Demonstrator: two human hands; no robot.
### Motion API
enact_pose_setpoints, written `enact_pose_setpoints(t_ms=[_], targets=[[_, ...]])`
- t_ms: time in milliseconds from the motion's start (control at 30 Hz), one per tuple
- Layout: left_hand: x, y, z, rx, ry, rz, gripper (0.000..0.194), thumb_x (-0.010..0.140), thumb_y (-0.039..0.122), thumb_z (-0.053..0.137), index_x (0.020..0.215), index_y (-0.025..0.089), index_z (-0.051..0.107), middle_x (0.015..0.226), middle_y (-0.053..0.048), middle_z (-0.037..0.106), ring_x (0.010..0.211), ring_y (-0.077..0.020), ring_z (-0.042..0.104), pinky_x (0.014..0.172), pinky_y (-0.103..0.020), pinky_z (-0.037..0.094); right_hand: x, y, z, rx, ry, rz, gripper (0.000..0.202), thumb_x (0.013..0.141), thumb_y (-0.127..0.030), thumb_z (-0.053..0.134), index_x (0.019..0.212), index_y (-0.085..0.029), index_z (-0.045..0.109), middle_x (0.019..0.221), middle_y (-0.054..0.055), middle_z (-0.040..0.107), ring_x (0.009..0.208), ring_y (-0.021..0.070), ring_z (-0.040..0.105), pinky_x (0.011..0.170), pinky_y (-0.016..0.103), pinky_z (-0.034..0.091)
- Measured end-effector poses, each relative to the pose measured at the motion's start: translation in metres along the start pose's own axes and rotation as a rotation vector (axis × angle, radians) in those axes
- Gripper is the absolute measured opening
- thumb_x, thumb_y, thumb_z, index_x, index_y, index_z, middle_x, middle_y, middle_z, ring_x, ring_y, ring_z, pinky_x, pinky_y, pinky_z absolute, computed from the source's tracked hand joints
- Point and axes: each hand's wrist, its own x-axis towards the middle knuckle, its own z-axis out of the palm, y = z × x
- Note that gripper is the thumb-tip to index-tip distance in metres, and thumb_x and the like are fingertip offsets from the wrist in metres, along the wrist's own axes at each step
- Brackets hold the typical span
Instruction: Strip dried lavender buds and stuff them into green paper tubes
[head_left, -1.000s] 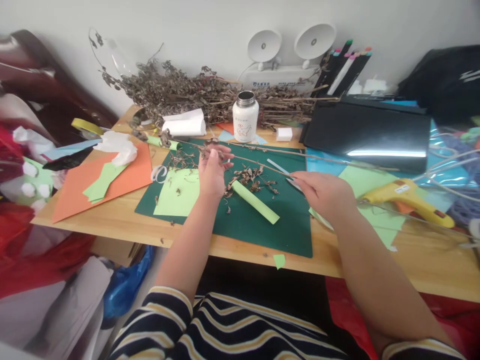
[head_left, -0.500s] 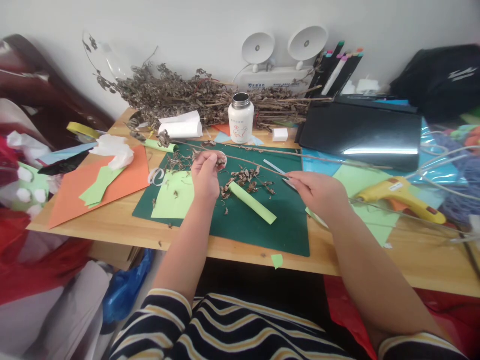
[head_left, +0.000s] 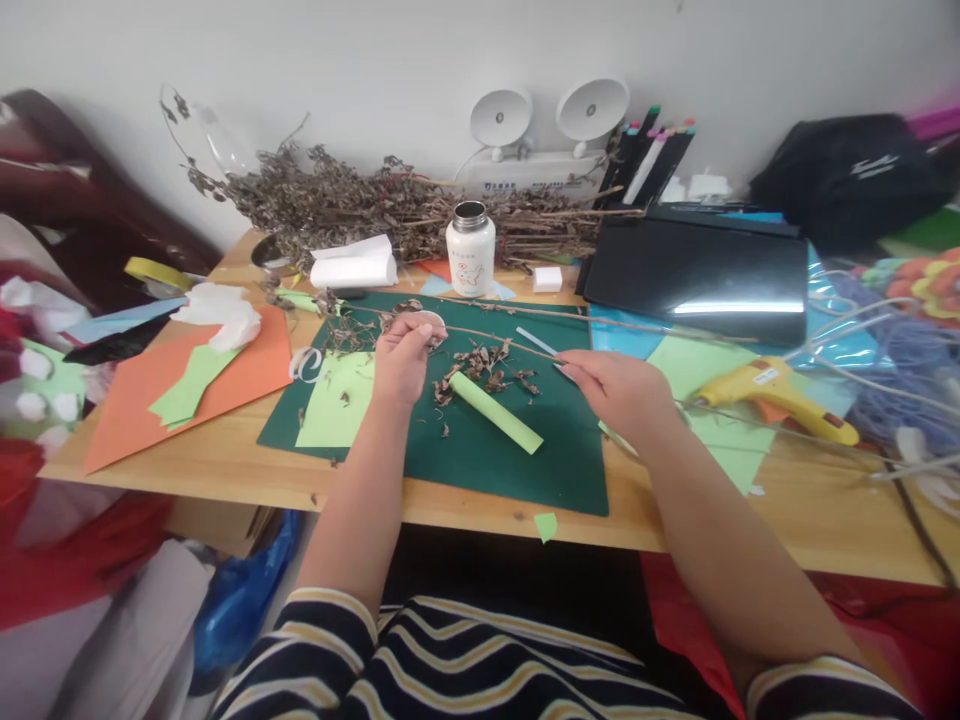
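Note:
A long dry stem [head_left: 495,336] runs between my two hands above the green cutting mat [head_left: 517,480]. My left hand [head_left: 409,350] is closed around its left part, with dried leaves at the fingers. Pinched in my right hand [head_left: 611,390] is the stem's other part, which carries on to the right past the wrist. Below the stem lie crumbled dry leaves [head_left: 491,368] and a rolled green paper tube [head_left: 495,412]. A flat light-green sheet [head_left: 337,405] is beside my left forearm. A thin translucent stick [head_left: 535,341] lies on the mat near my right fingertips.
Behind the mat stand an open white bottle [head_left: 471,255] and a heap of dried plants [head_left: 352,205]. To the right are a black tablet-like panel [head_left: 697,270] and a yellow glue gun [head_left: 776,395] with cables. Orange paper [head_left: 247,370] lies at left.
The view has shifted slightly, so most things sit a little further left and lower. Both hands keep their hold on the stem, and my left hand appears to have slid along it slightly.

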Motion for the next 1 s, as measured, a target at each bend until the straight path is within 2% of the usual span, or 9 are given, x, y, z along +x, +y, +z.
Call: enact_pose_setpoints(t_ms=[133,333,400,467,567,633,733,867,1000], targets=[[-0.002,0.003,0.002,-0.046,-0.051,-0.033,0.020,0.058,0.029,0.072,0.055,0.017,0.056,0.055,0.001,0.055,0.062,-0.0094,0.053,0.059,-0.022,0.043,0.000,0.001,-0.001,0.023,0.003,0.003,0.028,0.086,-0.029,0.043,0.095,-0.024,0.069,0.091,0.001,0.072,0.077,0.0173,0.066,0.058,0.026,0.046],[-0.018,0.000,0.020,-0.273,-0.282,-0.338,0.033,0.058,0.039,0.073,0.051,0.018,0.048,0.048,0.005,0.045,0.048,-0.0073,0.045,0.057,-0.026,0.046,0.001,0.000,-0.003,0.020,-0.008,0.009,0.031,0.087,-0.030,0.040,0.095,-0.023,0.069,0.092,0.001,0.071,0.078,0.0175,0.067,0.062,0.027,0.047],[-0.019,-0.004,0.021,-0.153,-0.346,-0.362,0.031,0.062,0.041,0.070,0.052,0.018,0.052,0.050,0.003,0.049,0.050,-0.0088,0.048,0.057,-0.027,0.046,0.001,0.000,-0.003,0.014,-0.001,0.008,0.032,0.088,-0.030,0.039,0.094,-0.024,0.069,0.092,0.001,0.071,0.078,0.0173,0.067,0.062,0.027,0.047],[-0.017,-0.006,0.018,0.123,-0.349,-0.310,0.022,0.064,0.037,0.068,0.059,0.018,0.059,0.060,0.000,0.057,0.058,-0.0105,0.053,0.060,-0.026,0.045,0.001,0.000,-0.003,0.016,0.009,0.008,0.033,0.088,-0.030,0.038,0.094,-0.023,0.069,0.092,0.001,0.072,0.077,0.0172,0.067,0.062,0.027,0.048],[-0.012,-0.007,0.009,0.532,-0.255,-0.123,0.019,0.062,0.026,0.069,0.081,0.021,0.068,0.092,-0.004,0.064,0.078,-0.0128,0.056,0.066,-0.024,0.044,0.001,0.000,-0.004,0.033,0.016,0.005,0.034,0.088,-0.031,0.038,0.094,-0.022,0.069,0.090,0.002,0.072,0.076,0.0178,0.067,0.061,0.028,0.048],[-0.009,-0.008,0.005,0.584,-0.180,-0.009,0.029,0.064,0.025,0.067,0.092,0.024,0.066,0.109,-0.004,0.059,0.088,-0.0138,0.055,0.069,-0.023,0.045,0.001,0.001,-0.004,0.044,0.022,0.003,0.033,0.087,-0.031,0.039,0.094,-0.022,0.070,0.090,0.002,0.072,0.076,0.0182,0.067,0.061,0.028,0.048],[-0.007,-0.006,0.002,0.413,-0.045,0.051,0.025,0.067,0.031,0.064,0.090,0.023,0.065,0.105,-0.005,0.059,0.086,-0.0131,0.056,0.066,-0.021,0.045,0.000,0.001,-0.004,0.055,0.033,0.002,0.033,0.087,-0.031,0.039,0.094,-0.022,0.069,0.090,0.003,0.072,0.077,0.0182,0.067,0.062,0.028,0.048],[0.000,0.002,-0.005,0.103,0.180,-0.005,0.024,0.065,0.040,0.060,0.082,0.022,0.060,0.090,-0.003,0.060,0.074,-0.0112,0.057,0.058,-0.020,0.044,0.000,0.002,-0.003,0.059,0.046,-0.007,0.033,0.088,-0.031,0.038,0.095,-0.022,0.069,0.092,0.003,0.071,0.078,0.0176,0.067,0.062,0.028,0.048],[0.005,0.010,-0.014,0.031,0.301,0.066,0.025,0.066,0.044,0.056,0.080,0.023,0.054,0.085,-0.002,0.058,0.076,-0.0122,0.057,0.057,-0.021,0.043,-0.001,0.002,-0.002,-0.022,0.038,-0.038,0.031,0.087,-0.031,0.040,0.095,-0.024,0.069,0.089,0.001,0.072,0.075,0.0156,0.066,0.059,0.025,0.045]])
